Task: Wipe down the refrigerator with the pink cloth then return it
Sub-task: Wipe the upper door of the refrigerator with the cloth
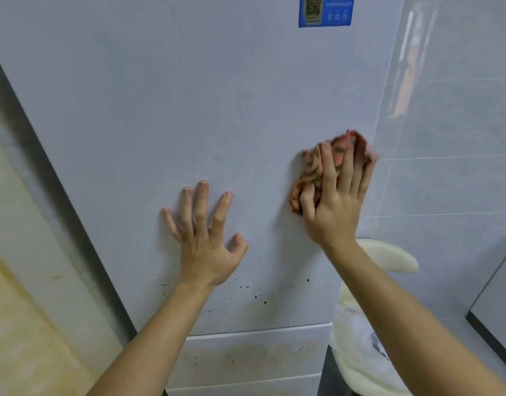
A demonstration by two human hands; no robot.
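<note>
— Hands first, please: where are they, and what is each doing?

— Both reach up to the front of a pale grey fridge (160, 110), on bare forearms. The left hand (201, 238) is near the middle of the fridge, fingers spread and straight, tips on the surface, holding nothing. The right hand (336, 201) is close to the fridge's right edge, slightly higher, and it grips the cloth (310, 170).

— How does the cloth sit?

— It is pink with darker mottling, bunched into a wad and pressed against the fridge. Four fingers lie over it and the thumb bends into its lower fold. Loose cloth shows above the fingertips and on the side toward the left hand.

— What else is on the fridge?

— A blue sticker (326, 10) with a square code sits at the top, cut off by the frame. Small black specks (257, 295) scatter below the hands. Lower still are drawers (246, 355), the upper one marked with a faint brownish stain.

— And beside the fridge?

— To its right is a glossy, pale tiled wall (446, 167). Low between fridge and wall is a rounded cream thing (388, 255) I cannot identify, with a white bag (357, 338) under it.
</note>
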